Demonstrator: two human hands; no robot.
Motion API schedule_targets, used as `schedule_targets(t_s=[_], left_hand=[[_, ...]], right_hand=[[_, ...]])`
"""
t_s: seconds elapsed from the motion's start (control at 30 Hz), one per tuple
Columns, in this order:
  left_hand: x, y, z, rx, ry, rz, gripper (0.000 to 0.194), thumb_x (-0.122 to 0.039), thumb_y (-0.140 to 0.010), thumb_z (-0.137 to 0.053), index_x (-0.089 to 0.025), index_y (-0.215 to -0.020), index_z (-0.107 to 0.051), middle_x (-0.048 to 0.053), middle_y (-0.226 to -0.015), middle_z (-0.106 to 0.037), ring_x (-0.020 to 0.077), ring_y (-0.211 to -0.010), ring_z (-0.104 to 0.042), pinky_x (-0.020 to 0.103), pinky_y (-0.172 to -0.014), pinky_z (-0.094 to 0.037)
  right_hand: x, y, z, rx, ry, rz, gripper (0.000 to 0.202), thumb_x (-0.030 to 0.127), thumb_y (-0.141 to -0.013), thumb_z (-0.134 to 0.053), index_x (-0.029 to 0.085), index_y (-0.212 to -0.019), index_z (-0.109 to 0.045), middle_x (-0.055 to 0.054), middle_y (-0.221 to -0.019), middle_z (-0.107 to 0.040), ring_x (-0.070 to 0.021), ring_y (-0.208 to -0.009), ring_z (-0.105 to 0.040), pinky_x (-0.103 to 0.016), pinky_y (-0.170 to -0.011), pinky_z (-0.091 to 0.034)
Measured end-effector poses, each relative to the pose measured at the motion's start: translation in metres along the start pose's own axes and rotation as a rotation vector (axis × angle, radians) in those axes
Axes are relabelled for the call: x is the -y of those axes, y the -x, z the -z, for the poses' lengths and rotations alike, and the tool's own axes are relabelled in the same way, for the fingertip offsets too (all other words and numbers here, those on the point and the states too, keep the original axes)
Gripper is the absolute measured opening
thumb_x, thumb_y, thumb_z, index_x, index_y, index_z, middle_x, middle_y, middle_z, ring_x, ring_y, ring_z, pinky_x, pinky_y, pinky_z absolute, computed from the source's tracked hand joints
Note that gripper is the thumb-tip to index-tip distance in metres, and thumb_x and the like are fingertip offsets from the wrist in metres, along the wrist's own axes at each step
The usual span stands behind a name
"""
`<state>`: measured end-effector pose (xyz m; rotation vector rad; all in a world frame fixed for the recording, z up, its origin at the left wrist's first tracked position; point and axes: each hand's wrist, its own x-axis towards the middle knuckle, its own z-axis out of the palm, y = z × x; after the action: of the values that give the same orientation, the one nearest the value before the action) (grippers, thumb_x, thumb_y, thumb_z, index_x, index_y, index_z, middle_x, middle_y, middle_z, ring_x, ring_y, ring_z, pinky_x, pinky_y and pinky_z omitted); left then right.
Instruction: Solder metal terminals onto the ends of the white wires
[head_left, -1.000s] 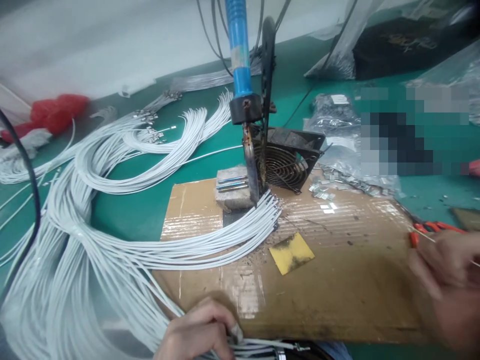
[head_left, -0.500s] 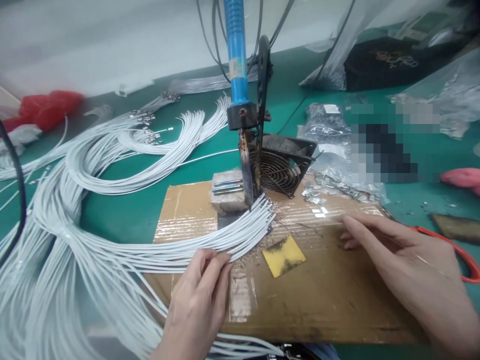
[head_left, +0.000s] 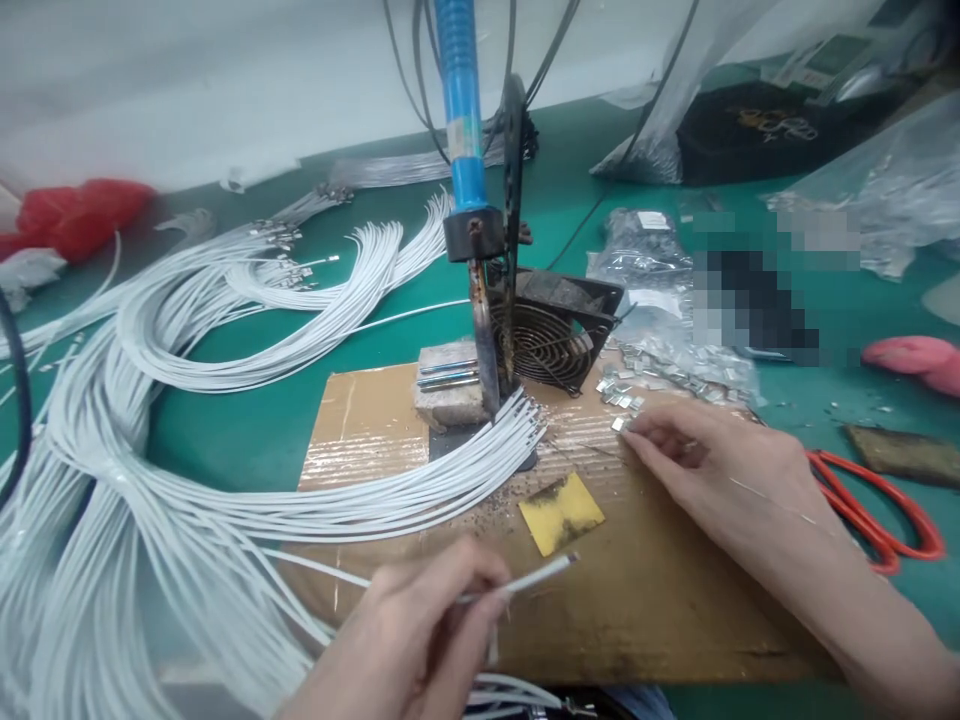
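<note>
The left hand [head_left: 435,615] grips a cable [head_left: 536,577], its tip jutting out ahead; the right hand [head_left: 731,455] pinches a metal piece [head_left: 619,425], others [head_left: 613,386] lying just beyond it; a yellow pad [head_left: 561,513] lies between the hands.

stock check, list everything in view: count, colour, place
cables: many, white, left to centre
iron: one, blue handle, centre
cords: several, black, top
fan: one, dark, beside iron
block: one, grey, beside iron
rods: several, metallic, on block
cardboard: one, brown, centre
square: one, yellow, on cardboard
metal pieces: many, silver, near fan
tool: one, red handles, right
slab: one, brown, right
bags: several, clear, back right
bundle: one, red, left
lump: one, pink, right
table: one, green, underneath
left hand: one, holding a cable
right hand: one, at a metal piece
</note>
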<state>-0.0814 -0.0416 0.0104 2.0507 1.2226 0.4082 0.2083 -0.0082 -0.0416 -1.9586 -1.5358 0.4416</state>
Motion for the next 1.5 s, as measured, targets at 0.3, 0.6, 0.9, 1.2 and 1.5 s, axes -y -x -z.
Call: schedule_targets(t_s=[0.3,0.6,0.9,1.2,1.5], left_hand=[[-0.004,-0.017,-0.014,0.079,0.654,0.361,0.029,-0.04,-0.1,-0.061,-0.02,-0.08,-0.067,-0.002,-0.068,-0.057,0.0122,-0.061,-0.046,0.022,-0.054,-0.032],[0.001,-0.021,-0.015,0.075,0.84,0.445,0.037,-0.048,-0.099,-0.064,-0.017,-0.088,-0.079,-0.002,-0.066,-0.057,0.0075,-0.05,-0.026,0.024,-0.045,-0.01],[-0.006,-0.026,-0.016,-0.045,0.873,0.451,0.031,-0.038,-0.093,-0.073,-0.017,-0.072,-0.064,-0.007,-0.058,-0.05,0.007,-0.051,-0.032,0.022,-0.048,-0.02],[-0.021,-0.03,-0.015,-0.104,0.9,0.514,0.032,-0.035,-0.084,-0.08,-0.017,-0.068,-0.06,-0.007,-0.054,-0.052,0.0065,-0.049,-0.041,0.018,-0.049,-0.03],[-0.02,-0.029,-0.017,-0.124,0.922,0.502,0.031,-0.034,-0.083,-0.081,-0.016,-0.068,-0.061,-0.005,-0.056,-0.056,0.0069,-0.052,-0.045,0.017,-0.051,-0.035]], right_hand=[[-0.016,0.012,0.015,0.151,-0.088,-0.034,0.022,0.047,-0.08,-0.066,0.025,-0.077,-0.065,-0.003,-0.059,-0.07,-0.0221,-0.045,-0.065,-0.034,-0.045,-0.048],[0.03,0.065,-0.015,0.359,-0.606,-0.173,0.034,0.053,-0.098,-0.066,0.02,-0.098,-0.074,-0.003,-0.071,-0.075,-0.0159,-0.06,-0.073,-0.02,-0.057,-0.062],[0.067,0.082,-0.028,0.376,-0.911,-0.335,0.026,0.048,-0.089,-0.079,0.024,-0.094,-0.086,0.0,-0.059,-0.062,-0.0085,-0.05,-0.058,-0.01,-0.043,-0.047],[0.069,0.081,-0.031,0.354,-0.964,-0.344,0.02,0.043,-0.087,-0.081,0.025,-0.094,-0.088,0.0,-0.059,-0.06,-0.008,-0.048,-0.054,-0.011,-0.041,-0.044],[0.07,0.083,-0.032,0.369,-1.021,-0.332,0.021,0.045,-0.086,-0.082,0.024,-0.088,-0.088,0.0,-0.058,-0.058,-0.0072,-0.047,-0.052,-0.01,-0.04,-0.041]])
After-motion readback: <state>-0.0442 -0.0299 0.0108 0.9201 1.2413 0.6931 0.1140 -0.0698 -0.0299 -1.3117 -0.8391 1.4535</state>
